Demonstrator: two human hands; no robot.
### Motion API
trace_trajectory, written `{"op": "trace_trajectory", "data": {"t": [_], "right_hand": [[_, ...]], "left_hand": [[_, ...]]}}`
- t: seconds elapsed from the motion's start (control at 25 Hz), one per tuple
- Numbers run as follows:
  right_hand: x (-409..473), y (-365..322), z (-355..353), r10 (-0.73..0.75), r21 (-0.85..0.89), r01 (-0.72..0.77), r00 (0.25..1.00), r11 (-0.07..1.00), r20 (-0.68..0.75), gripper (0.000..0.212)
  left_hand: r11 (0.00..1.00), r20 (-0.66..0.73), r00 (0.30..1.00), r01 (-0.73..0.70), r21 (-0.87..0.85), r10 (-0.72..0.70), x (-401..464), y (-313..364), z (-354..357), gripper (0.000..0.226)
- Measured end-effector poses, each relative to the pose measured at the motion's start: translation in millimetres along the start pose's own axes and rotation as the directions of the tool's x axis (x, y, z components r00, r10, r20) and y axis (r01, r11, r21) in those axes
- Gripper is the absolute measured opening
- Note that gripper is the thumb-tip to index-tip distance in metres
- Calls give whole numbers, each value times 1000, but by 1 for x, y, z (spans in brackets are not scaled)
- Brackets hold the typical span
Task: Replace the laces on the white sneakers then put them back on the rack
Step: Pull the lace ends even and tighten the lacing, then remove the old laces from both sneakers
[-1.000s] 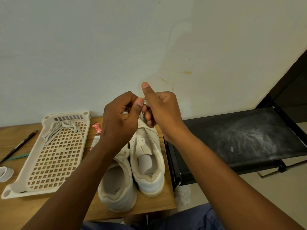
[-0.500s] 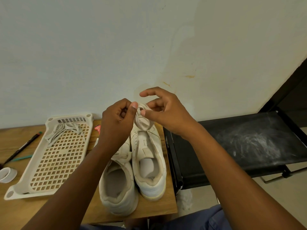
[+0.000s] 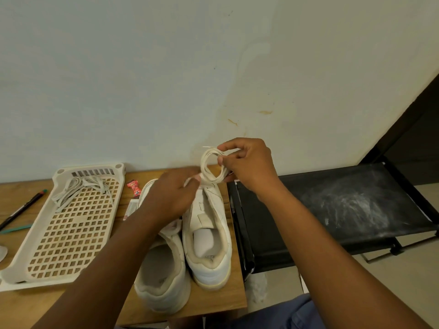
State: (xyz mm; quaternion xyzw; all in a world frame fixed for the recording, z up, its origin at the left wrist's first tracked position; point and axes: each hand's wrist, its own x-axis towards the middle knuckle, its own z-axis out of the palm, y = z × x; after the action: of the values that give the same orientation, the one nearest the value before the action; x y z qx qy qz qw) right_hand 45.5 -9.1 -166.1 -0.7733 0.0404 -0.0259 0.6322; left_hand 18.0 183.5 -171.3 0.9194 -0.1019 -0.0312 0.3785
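Observation:
Two white sneakers stand side by side on the wooden table, heels toward me: the left sneaker [image 3: 161,276] and the right sneaker [image 3: 209,238], both without laces. My right hand [image 3: 249,165] pinches a coiled loop of new white lace [image 3: 210,168] above the right sneaker's toe. My left hand [image 3: 171,198] pinches the lower end of that lace, just left of the coil. A bundle of old laces [image 3: 80,188] lies at the far end of the cream perforated rack tray [image 3: 71,231].
A red wrapper [image 3: 134,187] and a small white sachet [image 3: 131,208] lie between tray and shoes. A pen [image 3: 21,208] and a teal stick [image 3: 15,229] lie at the left. A black fabric stand [image 3: 332,210] abuts the table's right edge. A wall rises behind.
My hands have drawn apart and lowered. The lace coil has opened into a wider loop in my right hand, while my left hand has dropped toward the right sneaker's toe.

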Motion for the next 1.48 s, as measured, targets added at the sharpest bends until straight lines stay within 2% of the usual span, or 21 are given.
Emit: {"op": "trace_trajectory", "data": {"t": [0.08, 0.16, 0.24, 0.36, 0.56, 0.72, 0.8, 0.96, 1.08, 1.24, 1.4, 1.48], "right_hand": [[4, 8, -2, 148, 205, -144, 989, 968, -6, 16], [7, 16, -1, 299, 430, -292, 953, 854, 54, 18], [15, 27, 3, 370, 471, -356, 927, 807, 66, 18], [29, 43, 14, 393, 396, -373, 919, 839, 35, 15], [49, 64, 32, 314, 120, -308, 949, 944, -35, 11], [56, 75, 42, 169, -99, -174, 984, 980, -54, 14], [58, 77, 44, 75, -133, -82, 995, 988, -59, 12], [62, 80, 42, -26, -202, 8, 996, 979, -88, 19], [60, 88, 44, -41, -365, 30, 999, 931, -22, 25], [60, 84, 39, -76, -445, 79, 997, 892, 25, 25], [56, 59, 32, -98, -451, 69, 994, 890, -39, 23], [48, 39, 36, -122, -432, 112, 992, 895, 5, 20]], "left_hand": [[983, 118, 993, -35, 179, 13, -4, 4, 4, 33], [941, 161, 987, -42, 336, -14, -5, 12, 6, 36], [910, 198, 979, -45, 411, -41, -7, 20, 5, 40], [878, 270, 959, -60, 474, -81, -15, 28, 6, 44], [871, 298, 950, -69, 487, -91, -17, 35, 7, 46], [888, 315, 944, -59, 455, -99, -14, 25, 1, 46], [890, 318, 943, -60, 453, -98, -14, 24, 1, 46], [892, 324, 942, -73, 446, -85, -15, 26, 0, 46], [900, 345, 933, -62, 431, -101, -15, 25, -2, 47], [921, 335, 934, -19, 390, -123, -12, 18, -14, 46], [924, 237, 962, 39, 381, -138, -14, 0, -49, 31], [926, 220, 958, 94, 365, -184, -20, -10, -66, 25]]}}
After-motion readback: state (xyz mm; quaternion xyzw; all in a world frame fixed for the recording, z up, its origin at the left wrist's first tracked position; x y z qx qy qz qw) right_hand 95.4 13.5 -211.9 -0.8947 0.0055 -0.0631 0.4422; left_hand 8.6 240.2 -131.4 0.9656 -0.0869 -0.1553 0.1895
